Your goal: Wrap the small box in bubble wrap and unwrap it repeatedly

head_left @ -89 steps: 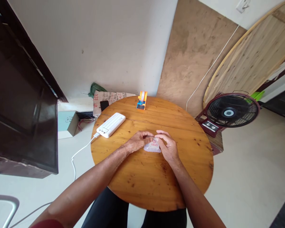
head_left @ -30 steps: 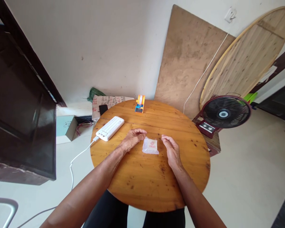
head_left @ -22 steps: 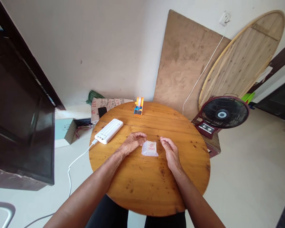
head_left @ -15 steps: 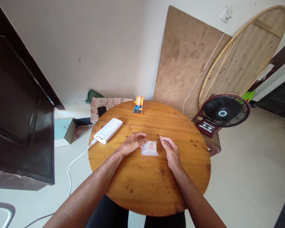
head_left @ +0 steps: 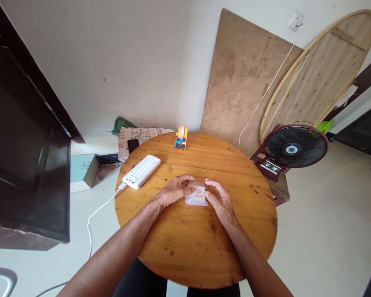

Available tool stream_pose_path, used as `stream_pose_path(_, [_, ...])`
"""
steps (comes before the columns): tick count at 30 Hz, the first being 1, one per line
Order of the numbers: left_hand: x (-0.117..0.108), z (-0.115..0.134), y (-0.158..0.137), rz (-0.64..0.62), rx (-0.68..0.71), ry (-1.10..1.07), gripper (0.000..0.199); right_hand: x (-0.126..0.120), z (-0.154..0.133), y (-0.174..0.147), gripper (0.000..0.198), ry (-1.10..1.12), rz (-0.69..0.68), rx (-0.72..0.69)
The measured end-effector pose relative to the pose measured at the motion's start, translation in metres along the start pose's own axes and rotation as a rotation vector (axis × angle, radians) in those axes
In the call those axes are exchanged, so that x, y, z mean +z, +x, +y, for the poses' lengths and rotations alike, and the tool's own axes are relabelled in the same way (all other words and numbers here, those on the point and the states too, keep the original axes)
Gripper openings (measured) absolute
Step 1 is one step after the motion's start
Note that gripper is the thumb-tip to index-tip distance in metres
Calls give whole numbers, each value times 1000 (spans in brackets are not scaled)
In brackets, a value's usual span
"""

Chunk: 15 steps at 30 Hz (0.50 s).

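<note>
A small flat packet in clear plastic wrap, with red print on a pale face (head_left: 199, 194), lies on the round wooden table (head_left: 185, 239). My left hand (head_left: 177, 190) is at its left side, thumb tip over the packet's edge and fingers curved past its far corner. On the other side, my right hand (head_left: 221, 202) has thumb and fingers apart, with the thumb tip close to the packet's right edge. Whether that thumb touches it, I cannot tell. Neither hand is closed around the packet.
A white power bank (head_left: 141, 171) with a cable plugged in lies at the table's left. An orange and blue tape dispenser (head_left: 181, 139) stands at the far edge. Right of the table is a dark red fan (head_left: 292, 147); boards (head_left: 247, 78) lean on the wall.
Both hands have moved in toward the packet. My left thumb now overlaps its edge, and my right hand has come left to its right side.
</note>
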State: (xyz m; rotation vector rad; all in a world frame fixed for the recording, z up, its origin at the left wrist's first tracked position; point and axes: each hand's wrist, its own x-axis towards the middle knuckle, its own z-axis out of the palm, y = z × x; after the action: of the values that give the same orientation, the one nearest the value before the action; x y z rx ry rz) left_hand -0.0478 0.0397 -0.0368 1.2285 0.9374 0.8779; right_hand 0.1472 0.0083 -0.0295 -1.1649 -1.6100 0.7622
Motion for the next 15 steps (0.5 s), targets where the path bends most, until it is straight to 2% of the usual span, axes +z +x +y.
stream_pose_path(3, [2, 0, -1, -33, 20, -18, 66, 4, -4, 3, 29, -26, 18, 21])
stream_pose_path(8, [4, 3, -2, -10, 18, 3, 68, 6, 7, 9, 31, 44, 51, 120])
stream_pose_path(12, [4, 0, -1, -6, 20, -31, 66, -1, 5, 13, 34, 67, 0, 188])
stream_pose_path(15, [4, -3, 0, -14, 29, -57, 66, -4, -2, 21, 33, -21, -67, 216])
